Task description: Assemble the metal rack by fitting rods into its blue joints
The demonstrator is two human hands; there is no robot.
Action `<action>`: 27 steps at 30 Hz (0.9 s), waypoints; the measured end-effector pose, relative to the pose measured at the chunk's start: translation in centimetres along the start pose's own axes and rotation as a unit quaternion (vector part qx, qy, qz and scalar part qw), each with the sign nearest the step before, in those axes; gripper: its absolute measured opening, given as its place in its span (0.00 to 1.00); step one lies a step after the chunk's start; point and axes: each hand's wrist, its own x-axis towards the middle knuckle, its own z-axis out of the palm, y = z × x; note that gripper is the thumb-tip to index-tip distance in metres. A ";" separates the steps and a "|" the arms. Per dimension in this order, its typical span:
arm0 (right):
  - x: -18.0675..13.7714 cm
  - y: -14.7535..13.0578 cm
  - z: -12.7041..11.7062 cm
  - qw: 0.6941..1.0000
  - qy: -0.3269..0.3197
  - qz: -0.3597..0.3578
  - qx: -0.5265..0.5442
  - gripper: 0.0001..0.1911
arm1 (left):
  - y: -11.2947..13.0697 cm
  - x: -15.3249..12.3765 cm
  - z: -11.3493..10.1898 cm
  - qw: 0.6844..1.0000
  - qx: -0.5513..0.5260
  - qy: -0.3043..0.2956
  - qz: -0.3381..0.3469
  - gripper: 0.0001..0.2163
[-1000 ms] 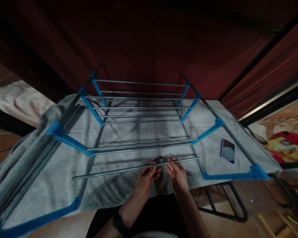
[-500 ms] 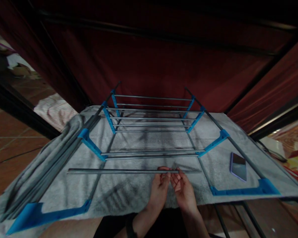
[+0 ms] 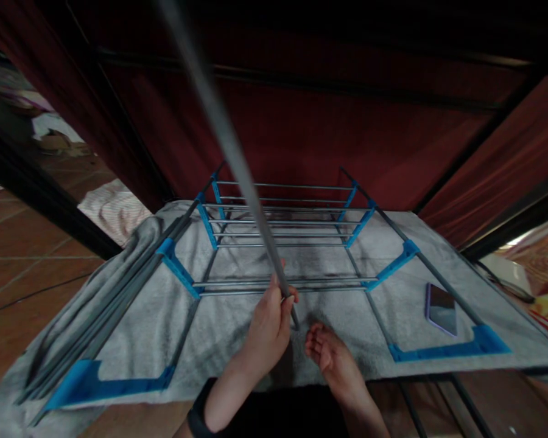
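My left hand [image 3: 269,325] is closed around a grey metal tube [image 3: 235,161] near its lower end. The tube slants up and to the left, its top running out of view. Just right of the tube's lower end, my right hand [image 3: 332,356] is palm up with loosely curled fingers and holds nothing. Beyond both hands lies a rack frame of grey tubes with blue plastic brackets [image 3: 180,267], several thin crossbars [image 3: 319,281] joining its two sides.
A bundle of loose grey tubes [image 3: 103,304] lies along the left side on a grey blanket [image 3: 237,261]. A phone [image 3: 441,309] rests inside the frame's right side. Dark red curtains [image 3: 292,140] and black bars surround the bed-like surface.
The tube, which lay level across both hands, is now swung up steeply in my left hand. My right hand has let go of it and sits slightly lower.
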 end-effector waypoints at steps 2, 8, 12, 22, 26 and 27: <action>-0.2 -0.2 -0.3 1.000 -0.002 -0.003 -0.009 0.23 | 0.8 0.0 -0.6 0.996 0.071 -0.011 0.061 0.27; -0.1 -0.6 -1.2 0.998 0.021 -0.058 -0.025 0.19 | 1.8 -0.9 -0.2 0.968 0.192 -0.060 0.152 0.19; 0.0 -0.8 -1.7 0.997 0.040 -0.060 -0.025 0.18 | 0.5 -1.8 0.1 0.962 0.231 -0.106 0.100 0.13; 1.3 -1.6 -2.2 0.990 0.103 -0.093 -0.004 0.21 | -5.2 -2.8 0.8 0.926 0.316 -0.206 -0.020 0.17; 2.1 -2.3 -2.7 0.987 0.106 -0.120 0.024 0.19 | -6.8 -3.4 1.0 0.898 0.362 -0.249 -0.025 0.24; 2.3 -2.4 -2.9 0.987 0.105 -0.122 0.027 0.19 | -7.1 -3.5 0.9 0.893 0.367 -0.260 -0.022 0.26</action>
